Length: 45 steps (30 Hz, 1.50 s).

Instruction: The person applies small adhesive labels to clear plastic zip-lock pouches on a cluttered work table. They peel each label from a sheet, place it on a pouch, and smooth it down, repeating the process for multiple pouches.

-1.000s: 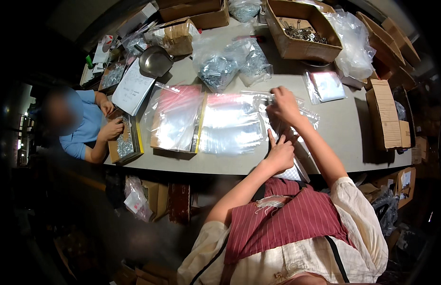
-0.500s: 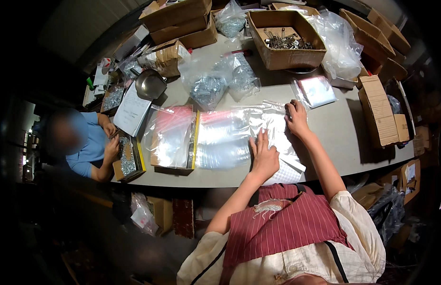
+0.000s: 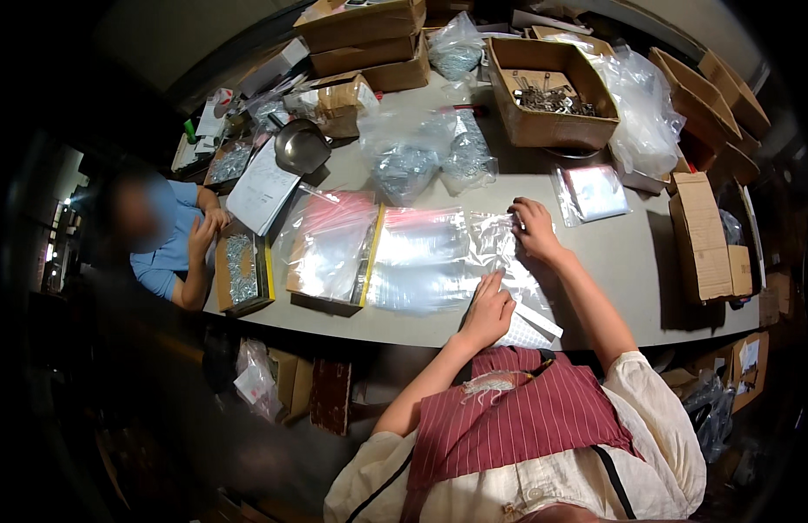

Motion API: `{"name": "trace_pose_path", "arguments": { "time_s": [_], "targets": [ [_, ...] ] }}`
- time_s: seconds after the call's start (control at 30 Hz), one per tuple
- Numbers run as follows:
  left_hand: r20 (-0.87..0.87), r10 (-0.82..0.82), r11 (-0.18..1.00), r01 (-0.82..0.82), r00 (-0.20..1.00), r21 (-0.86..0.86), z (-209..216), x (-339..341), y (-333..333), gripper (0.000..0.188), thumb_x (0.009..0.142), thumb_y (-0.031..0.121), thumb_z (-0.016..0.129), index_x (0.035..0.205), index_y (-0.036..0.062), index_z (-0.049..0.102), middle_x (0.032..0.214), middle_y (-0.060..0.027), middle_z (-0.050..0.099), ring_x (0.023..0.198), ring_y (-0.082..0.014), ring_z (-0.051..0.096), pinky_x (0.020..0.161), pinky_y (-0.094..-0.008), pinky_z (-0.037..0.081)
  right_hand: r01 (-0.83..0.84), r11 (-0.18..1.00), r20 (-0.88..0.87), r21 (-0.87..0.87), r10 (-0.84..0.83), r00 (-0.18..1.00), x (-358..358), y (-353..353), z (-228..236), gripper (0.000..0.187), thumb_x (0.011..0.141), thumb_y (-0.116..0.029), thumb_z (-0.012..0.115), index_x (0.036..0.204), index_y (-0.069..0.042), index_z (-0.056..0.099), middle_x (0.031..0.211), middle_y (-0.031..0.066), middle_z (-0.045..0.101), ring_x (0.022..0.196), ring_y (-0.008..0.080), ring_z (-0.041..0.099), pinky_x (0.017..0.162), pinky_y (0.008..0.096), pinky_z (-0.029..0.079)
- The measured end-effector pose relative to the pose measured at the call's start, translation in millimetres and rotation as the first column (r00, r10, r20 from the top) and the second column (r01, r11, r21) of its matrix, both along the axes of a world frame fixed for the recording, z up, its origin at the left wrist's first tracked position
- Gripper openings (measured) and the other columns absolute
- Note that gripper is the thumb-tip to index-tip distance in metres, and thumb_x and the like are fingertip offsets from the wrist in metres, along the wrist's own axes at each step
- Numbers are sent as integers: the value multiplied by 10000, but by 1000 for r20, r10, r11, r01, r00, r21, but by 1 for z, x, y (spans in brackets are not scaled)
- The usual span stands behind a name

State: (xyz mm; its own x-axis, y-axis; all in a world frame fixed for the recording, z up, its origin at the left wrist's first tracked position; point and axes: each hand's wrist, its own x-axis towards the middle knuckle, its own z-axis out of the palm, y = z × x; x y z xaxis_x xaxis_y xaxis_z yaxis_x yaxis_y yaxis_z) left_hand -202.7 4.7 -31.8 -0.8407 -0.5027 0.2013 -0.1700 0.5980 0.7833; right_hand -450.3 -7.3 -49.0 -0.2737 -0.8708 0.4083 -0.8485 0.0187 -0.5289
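Observation:
Flat on the table in front of me lies a clear plastic bag (image 3: pixel 495 235), its shiny film catching the light. My left hand (image 3: pixel 488 314) rests on its near part, fingers stretched forward. At its upper right edge is my right hand (image 3: pixel 536 231), fingers apart and slightly bent, touching the film. Partly under the bag and close to my body is a white sheet of round stickers (image 3: pixel 524 333). Just left, a spread row of clear zip bags (image 3: pixel 417 261) with red-tinted tops overlaps. Beyond it, more zip bags (image 3: pixel 334 248) fill an open cardboard box (image 3: pixel 325 303).
A co-worker (image 3: pixel 173 231) in blue sits left by a box of small metal parts (image 3: pixel 241 270). Farther back are a metal scoop (image 3: pixel 301 146), bags of hardware (image 3: pixel 404 170) and a carton of metal pieces (image 3: pixel 552 113). Right are a packet (image 3: pixel 594 193) and an upright carton (image 3: pixel 702 235).
The view has shifted, so the table contents sit further right. My right hand has moved slightly left along the bag's edge, and my left fingers have drawn closer together. The co-worker's hands have come together.

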Motion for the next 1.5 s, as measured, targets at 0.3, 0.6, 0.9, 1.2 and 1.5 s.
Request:
{"name": "trace_pose_path", "arguments": {
  "time_s": [0.3, 0.6, 0.9, 1.2, 1.5],
  "targets": [
    [-207, 311, 950, -303, 927, 71, 42, 79, -9, 79, 939, 18, 557, 911, -53, 578, 1329, -212, 589, 1155, -377, 614, 948, -411, 504, -169, 985, 35, -38, 170, 985, 22, -9, 24, 220, 851, 3, 587, 1059, -68, 576, 1022, 126, 599, 1059, 338, 554, 1102, 498, 310],
    [-254, 552, 809, -584, 794, -65, 61, 173, -20, 182, 954, -24, 537, 1106, -35, 638, 1254, -198, 627, 1056, -316, 666, 875, -360, 541, -384, 894, 391, -229, 446, 805, 197, -200, 128, 215, 999, -114, 575, 1181, -13, 519, 1015, 161, 633, 943, 288, 645, 823, 377, 500],
    [-336, 760, 593, -805, 556, 7, 58, 236, -18, 147, 936, -41, 536, 1044, -51, 636, 1223, -227, 616, 1034, -332, 658, 855, -371, 540, -514, 838, -449, 183, 536, 715, 272, -228, 100, 990, 747, -281, 807, 1569, -181, 264, 1640, 209, 152, 1468, 456, 234, 1131, 699, 221],
    [-308, 753, 626, -777, 582, 62, 64, 216, -57, 112, 981, 22, 543, 1033, -8, 638, 1059, -145, 710, 895, -314, 683, 776, -370, 540, -320, 717, -318, 619, 601, 733, 290, -230, 83, 867, 792, -337, 785, 1521, -137, 362, 1616, 225, 221, 1478, 506, 195, 1122, 752, 196],
    [-136, 830, 527, -680, 541, 509, 21, 195, -62, 197, 1037, 165, 549, 1002, -12, 630, 843, -79, 653, 748, -166, 581, 697, -310, 480, -821, 541, 77, 182, 825, 561, 226, -46, 135, 589, 904, -258, 731, 1385, -12, 497, 1419, 205, 492, 1259, 382, 544, 1024, 446, 473]
  ]
}}
